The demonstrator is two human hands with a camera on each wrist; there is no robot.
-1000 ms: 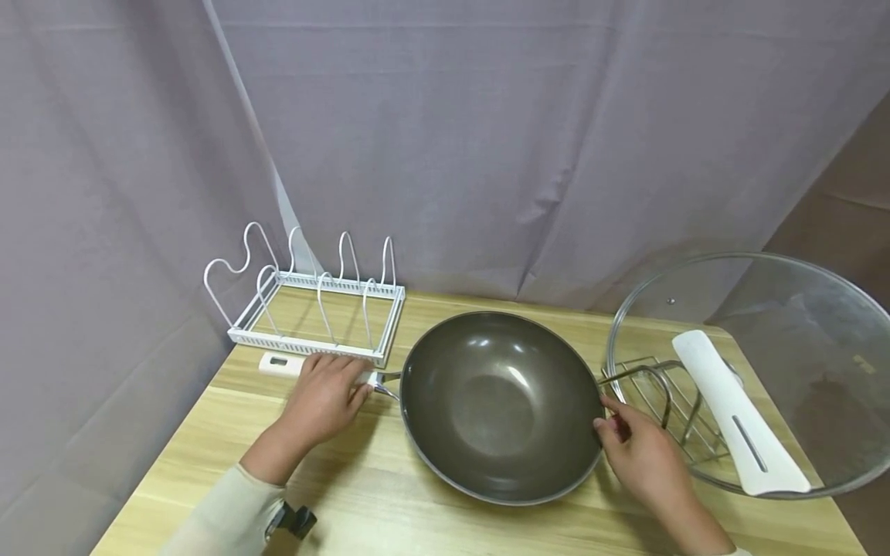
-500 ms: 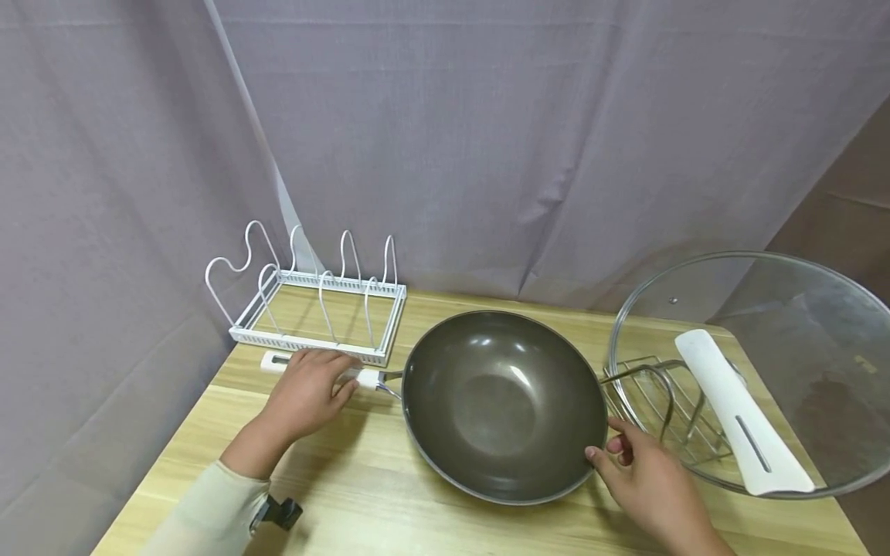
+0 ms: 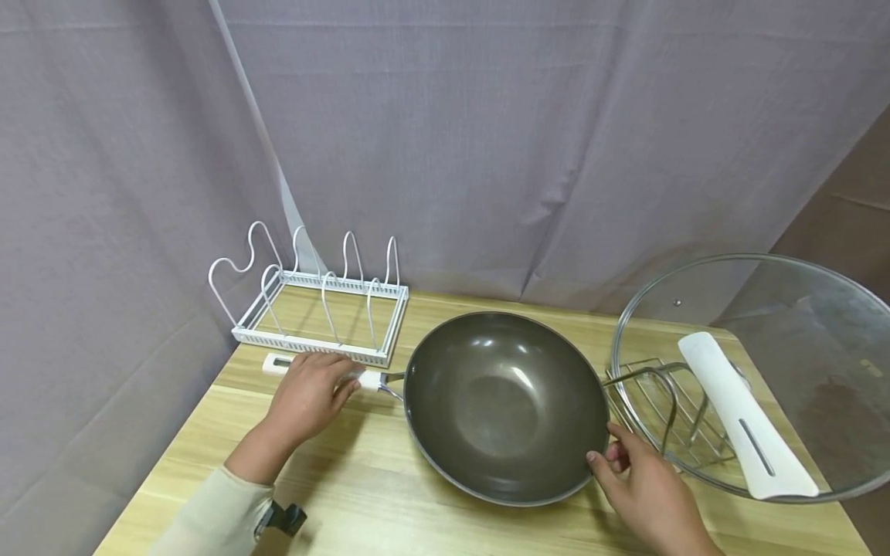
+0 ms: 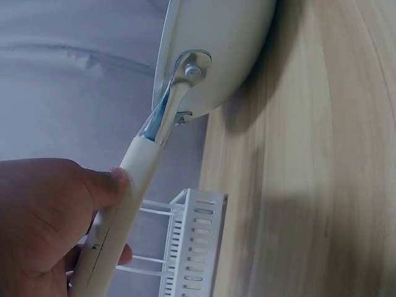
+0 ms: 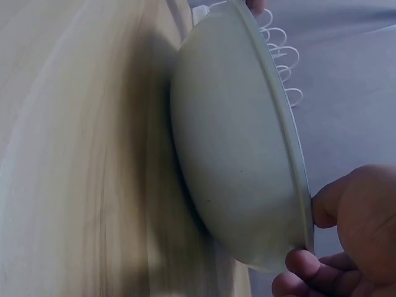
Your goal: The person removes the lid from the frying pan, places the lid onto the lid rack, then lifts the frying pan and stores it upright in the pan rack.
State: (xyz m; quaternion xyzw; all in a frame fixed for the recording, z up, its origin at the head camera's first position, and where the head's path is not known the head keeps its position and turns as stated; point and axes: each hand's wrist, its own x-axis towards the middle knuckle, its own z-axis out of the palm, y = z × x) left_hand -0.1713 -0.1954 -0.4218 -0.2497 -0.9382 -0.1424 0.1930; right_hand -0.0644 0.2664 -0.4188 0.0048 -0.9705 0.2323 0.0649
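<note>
A wok [image 3: 497, 409] with a dark, glossy inside sits on the wooden table, its mouth facing up. Its white handle [image 3: 368, 380] points left, and my left hand [image 3: 306, 395] grips it partway along. In the left wrist view the thumb lies on one side of the handle [image 4: 139, 161] and a fingertip shows on the other. At the wok's right side my right hand [image 3: 647, 483] pinches the rim. The right wrist view shows the pale outside of the wok [image 5: 235, 142], with the thumb and fingers on opposite sides of the rim.
A white wire rack [image 3: 313, 346] stands behind the handle at the back left. On the right, a large glass lid [image 3: 827, 371] with a long white handle [image 3: 747, 421] leans on a metal rack [image 3: 670, 401] close to the wok. Grey curtains [image 3: 452, 154] hang behind the table [image 3: 389, 494].
My left hand has slid a little left along the handle. The right hand has shifted slightly toward the front along the rim. The wok has hardly moved.
</note>
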